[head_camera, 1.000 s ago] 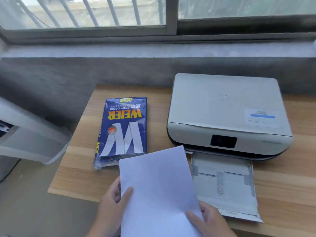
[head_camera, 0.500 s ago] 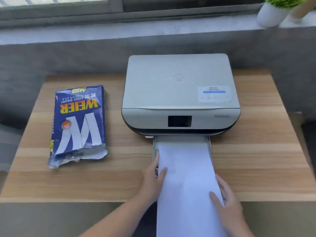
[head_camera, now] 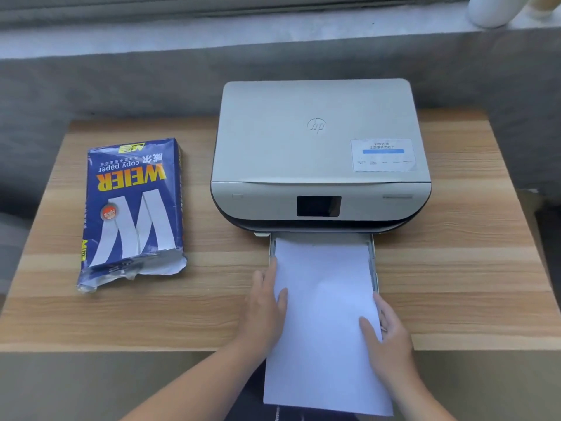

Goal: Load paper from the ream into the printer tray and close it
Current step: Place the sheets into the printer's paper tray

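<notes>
A white stack of paper (head_camera: pixel 324 305) lies lengthwise over the pulled-out printer tray (head_camera: pixel 372 262), its far edge close to the printer's front slot and its near end hanging past the table edge. My left hand (head_camera: pixel 265 302) grips the stack's left edge, thumb on top. On the right edge sits my right hand (head_camera: pixel 387 332), thumb on top as well. The white printer (head_camera: pixel 318 153) stands at the back middle of the table. A blue, torn-open ream (head_camera: pixel 133 211) lies to its left.
The wooden table (head_camera: pixel 470 268) has bare surface right of the printer and between ream and tray. A grey concrete wall and sill run behind it. A white pot (head_camera: pixel 491 10) stands on the sill at the upper right.
The stack went from being held in front of the ream to lying over the tray, then slid farther toward the printer. My view swung right and centred on the printer.
</notes>
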Demonstrator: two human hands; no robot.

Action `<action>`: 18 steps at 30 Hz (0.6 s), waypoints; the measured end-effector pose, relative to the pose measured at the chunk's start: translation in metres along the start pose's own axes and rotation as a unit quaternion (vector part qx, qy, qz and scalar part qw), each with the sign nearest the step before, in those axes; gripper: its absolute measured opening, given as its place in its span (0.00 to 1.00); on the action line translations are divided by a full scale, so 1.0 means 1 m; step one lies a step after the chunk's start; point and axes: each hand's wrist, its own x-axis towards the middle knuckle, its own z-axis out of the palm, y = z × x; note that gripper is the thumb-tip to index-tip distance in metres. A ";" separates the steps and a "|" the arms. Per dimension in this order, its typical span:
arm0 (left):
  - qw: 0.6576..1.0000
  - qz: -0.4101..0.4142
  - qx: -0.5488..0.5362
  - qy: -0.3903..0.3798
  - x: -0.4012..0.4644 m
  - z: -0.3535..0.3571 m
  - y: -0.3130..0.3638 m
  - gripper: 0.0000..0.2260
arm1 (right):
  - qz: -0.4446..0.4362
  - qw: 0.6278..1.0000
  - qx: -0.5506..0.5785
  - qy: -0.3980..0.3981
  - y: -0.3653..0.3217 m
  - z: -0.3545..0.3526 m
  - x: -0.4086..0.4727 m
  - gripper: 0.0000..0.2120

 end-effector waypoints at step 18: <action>0.991 -0.016 0.134 -0.022 0.003 0.000 0.005 0.25 | 0.001 1.000 -0.010 -0.016 -0.002 -0.005 0.016 0.27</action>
